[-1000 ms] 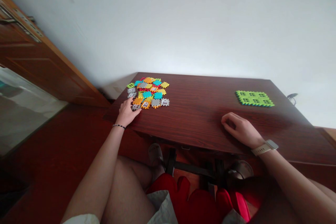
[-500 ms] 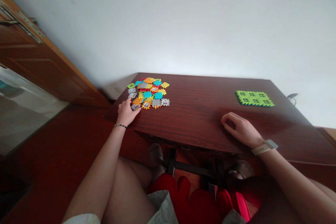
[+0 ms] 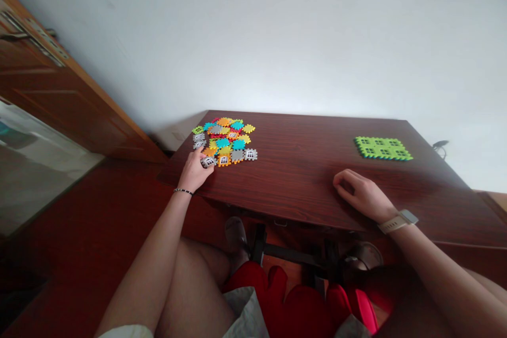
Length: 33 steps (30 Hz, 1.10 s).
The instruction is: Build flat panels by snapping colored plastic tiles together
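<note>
My left hand (image 3: 194,170) is at the near left of a pile of toy building tiles (image 3: 223,143) with notched edges. Its thumb and fingers close around the sides of a grey window tile (image 3: 208,162) at the pile's front corner. Right beside that lies an orange window tile (image 3: 224,160), then a plain grey tile (image 3: 237,155) and another grey window tile (image 3: 251,155). My right hand (image 3: 363,195) rests on the table, fingers loosely curled in with nothing seen in them. Beyond it lies a green panel (image 3: 383,149) with window openings and a blue layer beneath.
The dark wooden table (image 3: 293,169) stands against a white wall (image 3: 301,37). A wooden door (image 3: 59,95) is at the left. Near the table's right end a black cable (image 3: 441,144) shows against the wall. My legs and a red seat (image 3: 301,306) are below the table edge.
My left hand has moved slightly right, and the grey window tile at its fingers has shifted with it. The tiles along the front row have also slid a little right. My right hand stays put.
</note>
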Motion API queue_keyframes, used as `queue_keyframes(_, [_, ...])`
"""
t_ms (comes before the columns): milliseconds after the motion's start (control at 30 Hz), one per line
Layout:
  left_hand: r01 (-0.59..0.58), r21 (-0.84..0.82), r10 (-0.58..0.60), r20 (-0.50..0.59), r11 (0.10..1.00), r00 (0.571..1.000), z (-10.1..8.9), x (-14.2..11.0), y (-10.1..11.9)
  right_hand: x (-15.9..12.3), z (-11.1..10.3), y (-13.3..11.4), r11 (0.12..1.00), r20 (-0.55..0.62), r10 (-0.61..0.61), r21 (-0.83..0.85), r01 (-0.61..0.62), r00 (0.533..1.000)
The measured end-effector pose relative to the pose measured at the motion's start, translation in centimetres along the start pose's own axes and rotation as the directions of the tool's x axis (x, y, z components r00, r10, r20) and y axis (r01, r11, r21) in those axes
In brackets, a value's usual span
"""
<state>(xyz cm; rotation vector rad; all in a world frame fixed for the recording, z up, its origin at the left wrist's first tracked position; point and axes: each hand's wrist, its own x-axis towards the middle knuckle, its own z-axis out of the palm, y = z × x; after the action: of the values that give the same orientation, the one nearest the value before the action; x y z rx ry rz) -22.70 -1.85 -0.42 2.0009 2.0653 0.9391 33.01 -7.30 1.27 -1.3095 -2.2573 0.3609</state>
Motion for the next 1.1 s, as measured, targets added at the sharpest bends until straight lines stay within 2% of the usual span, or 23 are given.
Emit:
queue_keyframes(233, [-0.136,-0.119,0.116,-0.166,0.983,0.979,0.1,-0.2,1.7,0.0,0.0,0.0,1.000,-0.001,-0.003,-0.003,0.003,1.000])
queue_keyframes(400, [-0.221,-0.273,0.168,-0.205,0.936,0.964,0.7,0.1,3.3,-0.1,0.1,0.0,1.000,0.006,-0.001,-0.005,0.001,1.000])
queue_keyframes(600, [-0.287,-0.418,0.236,-0.170,0.862,0.957,2.2,0.1,7.1,0.0,0.0,-0.3,1.000,-0.004,-0.009,-0.003,0.009,1.000])
queue_keyframes(833, [-0.303,-0.554,0.300,-0.098,0.776,0.949,4.8,-0.1,11.8,-0.1,0.0,-0.4,1.000,0.005,-0.008,0.007,0.008,1.000])
queue_keyframes(1100, [-0.194,-0.724,0.330,0.049,0.661,0.943,7.8,-1.1,17.3,0.1,0.8,-1.2,0.996,-0.066,0.077,-0.043,-0.080,0.995])
